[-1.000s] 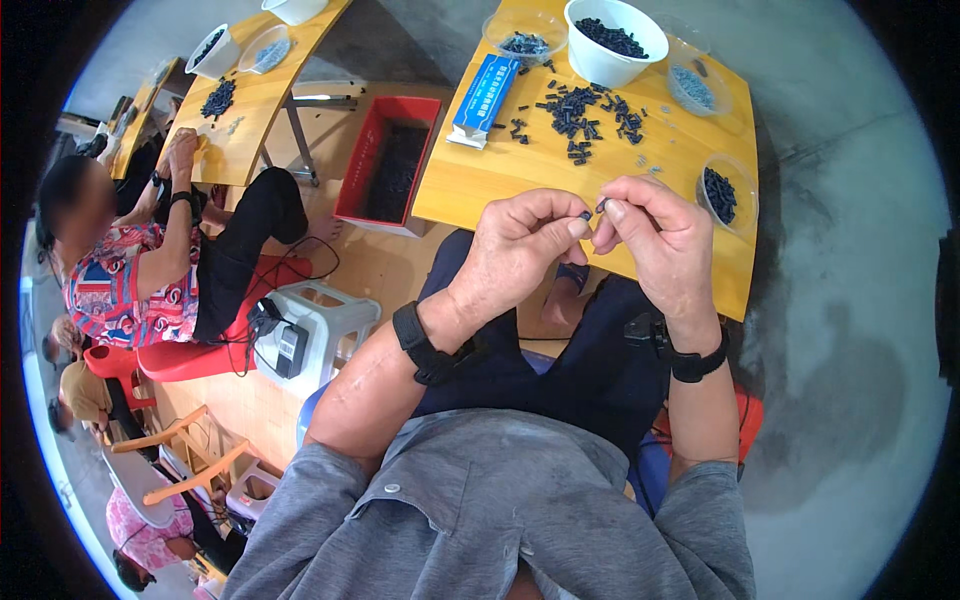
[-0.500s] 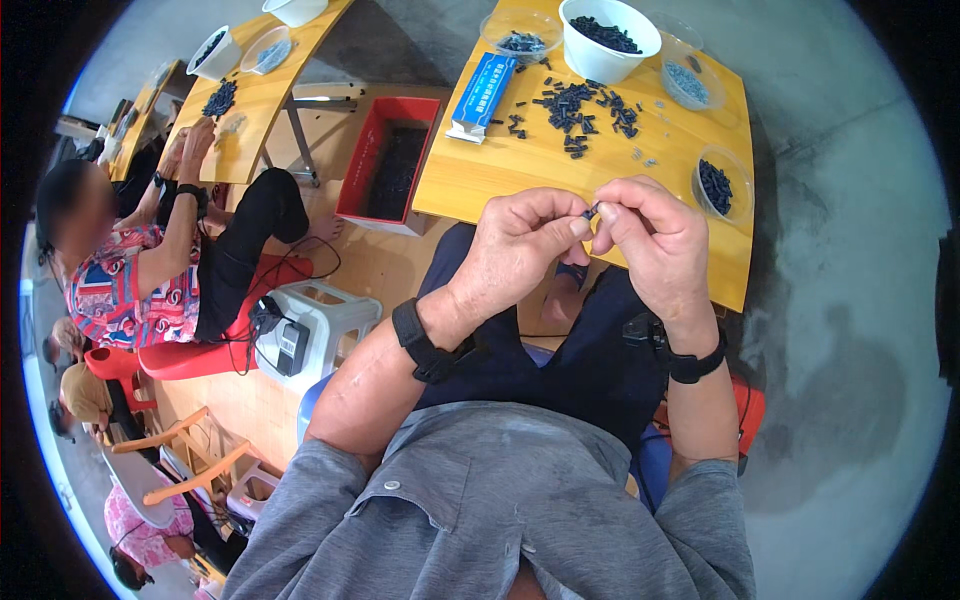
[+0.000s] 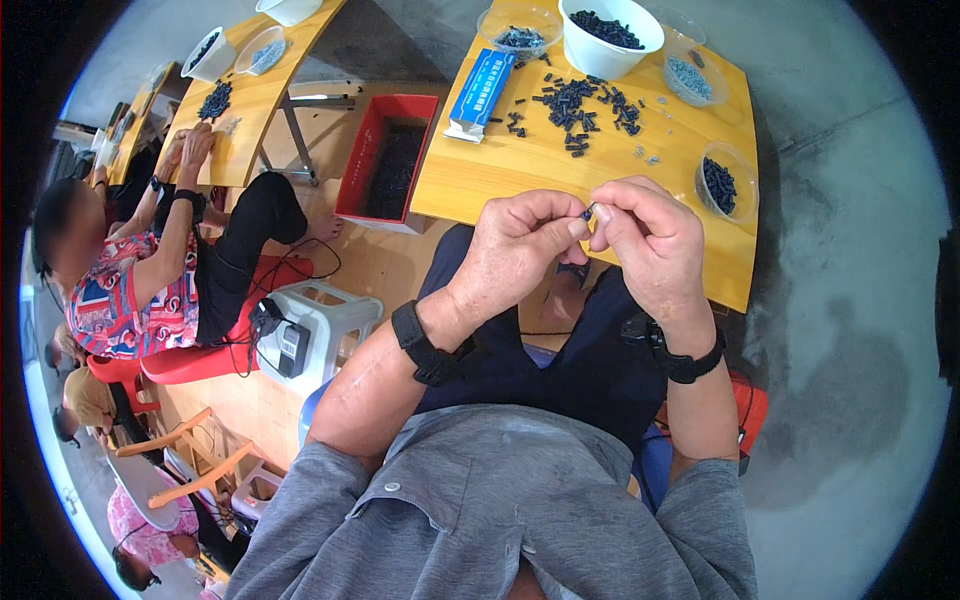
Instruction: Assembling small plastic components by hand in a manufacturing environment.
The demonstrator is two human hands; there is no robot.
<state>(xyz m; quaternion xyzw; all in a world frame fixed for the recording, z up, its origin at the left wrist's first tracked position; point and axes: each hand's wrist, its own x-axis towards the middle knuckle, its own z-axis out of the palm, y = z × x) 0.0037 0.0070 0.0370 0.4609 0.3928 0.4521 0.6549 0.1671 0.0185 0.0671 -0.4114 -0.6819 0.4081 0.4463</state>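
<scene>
— Indoors, left hand (image 3: 520, 240) and right hand (image 3: 655, 240) both pinch a small black piece (image 3: 587, 213) by the table's (image 3: 458, 186) near edge.
— How might it handle?
— Likely light, stiff; best held by its ends.

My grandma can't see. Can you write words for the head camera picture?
A person's left hand and right hand pinch a small dark piece between them, close to a yellow table. On the table lie loose black pieces, a white bowl holding more, and a blue-and-white box. At left, another person sits at a second table.
</scene>
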